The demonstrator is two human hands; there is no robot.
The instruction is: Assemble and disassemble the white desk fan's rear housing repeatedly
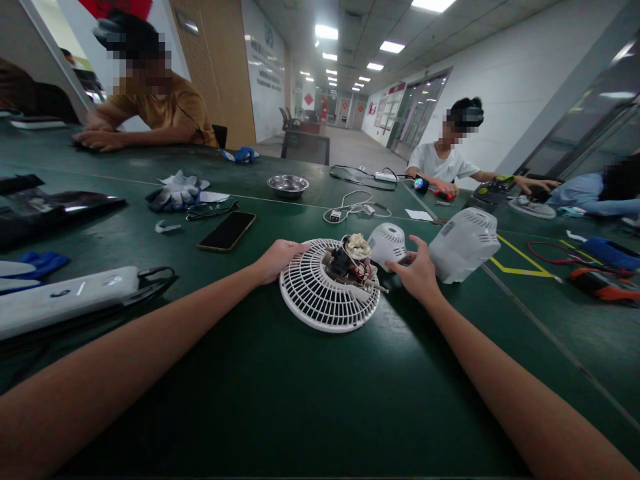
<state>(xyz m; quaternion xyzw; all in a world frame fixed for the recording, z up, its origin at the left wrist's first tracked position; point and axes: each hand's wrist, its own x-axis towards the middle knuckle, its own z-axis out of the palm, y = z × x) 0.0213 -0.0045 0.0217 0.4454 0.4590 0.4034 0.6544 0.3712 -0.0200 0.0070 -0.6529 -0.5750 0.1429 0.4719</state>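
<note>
A round white fan grille (311, 303) lies on the green table in front of me, with an exposed fan motor (345, 263) and its wires at the middle. My left hand (280, 259) grips the grille's left rim, fingers closed on it. On the other side, my right hand (416, 270) has its thumb and fingers around the near right side of a small white vented motor cover (389, 241). Part of that cover is hidden behind the hand and motor. A larger white plastic housing (465, 245) stands just right of my right hand.
A phone (227, 231), gloves (177, 191) and a white power strip (70, 300) lie to the left. Beyond the grille are a metal bowl (287, 186) and a white cable (357, 207). An orange multimeter (603, 285) lies at right. Other people sit across the table.
</note>
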